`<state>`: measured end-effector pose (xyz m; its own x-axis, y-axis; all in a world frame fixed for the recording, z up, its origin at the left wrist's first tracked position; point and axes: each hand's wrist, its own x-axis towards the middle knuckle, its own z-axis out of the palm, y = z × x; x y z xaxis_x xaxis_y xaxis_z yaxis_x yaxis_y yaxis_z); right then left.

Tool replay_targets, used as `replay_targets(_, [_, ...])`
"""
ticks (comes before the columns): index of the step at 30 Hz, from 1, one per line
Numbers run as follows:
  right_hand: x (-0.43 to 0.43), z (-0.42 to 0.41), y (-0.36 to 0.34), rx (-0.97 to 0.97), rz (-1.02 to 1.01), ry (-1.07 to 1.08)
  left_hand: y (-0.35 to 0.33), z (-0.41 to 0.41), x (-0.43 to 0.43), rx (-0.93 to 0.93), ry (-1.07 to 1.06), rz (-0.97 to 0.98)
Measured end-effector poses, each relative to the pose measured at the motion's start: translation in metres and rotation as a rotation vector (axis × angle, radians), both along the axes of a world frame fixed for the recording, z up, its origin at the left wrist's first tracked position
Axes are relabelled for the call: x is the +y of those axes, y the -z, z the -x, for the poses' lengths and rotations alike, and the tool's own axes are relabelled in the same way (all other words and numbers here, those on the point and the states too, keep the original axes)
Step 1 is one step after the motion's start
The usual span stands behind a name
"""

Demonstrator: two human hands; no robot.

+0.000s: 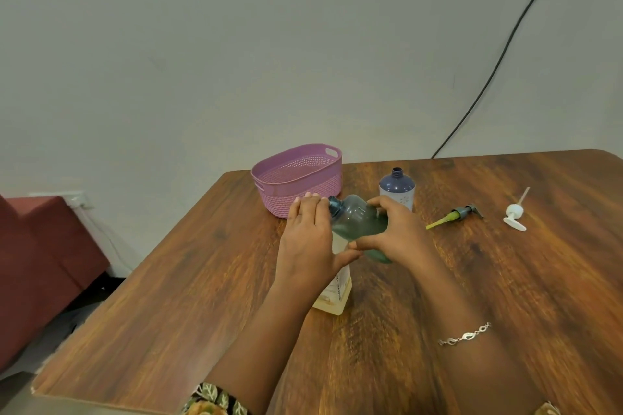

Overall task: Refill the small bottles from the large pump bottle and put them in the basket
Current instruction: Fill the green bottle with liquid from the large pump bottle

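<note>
My right hand (394, 232) grips a translucent teal bottle (357, 219), tilted on its side with its open neck pointing left. My left hand (310, 239) holds a pale bottle (333, 296) with yellowish liquid at its bottom; the bottle stands on the table under the teal bottle's neck. Its fingers reach up beside that neck and hide the pale bottle's top. A pink woven basket (296, 178) sits behind my hands, with nothing visible inside. An open dark blue bottle (397, 187) stands to the basket's right.
Two loose pump heads lie on the wooden table (202, 280) to the right: a dark one with a yellow-green tube (455, 214) and a white one (515, 212). A black cable (505, 44) runs down the wall. A dark red seat (40, 256) stands left of the table.
</note>
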<state>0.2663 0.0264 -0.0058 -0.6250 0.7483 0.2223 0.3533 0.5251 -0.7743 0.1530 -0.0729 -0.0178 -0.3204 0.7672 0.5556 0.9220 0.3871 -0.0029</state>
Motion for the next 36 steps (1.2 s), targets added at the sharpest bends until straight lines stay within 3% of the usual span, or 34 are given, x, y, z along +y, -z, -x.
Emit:
replay_targets(12, [-0.003,-0.001,-0.004,0.026,-0.03,0.012,-0.017,-0.002,-0.007,-0.039,0.098,-0.021])
replay_targets(21, [-0.003,-0.002,0.0,0.003,-0.039,0.003,-0.017,-0.002,-0.01,-0.017,0.05,0.023])
replay_targets(27, [-0.003,-0.002,-0.011,0.025,-0.038,0.001,-0.029,-0.003,-0.013,-0.098,0.111,-0.008])
replay_targets(36, [-0.004,-0.002,-0.003,-0.026,-0.043,0.005,-0.019,-0.005,-0.011,-0.065,0.08,0.086])
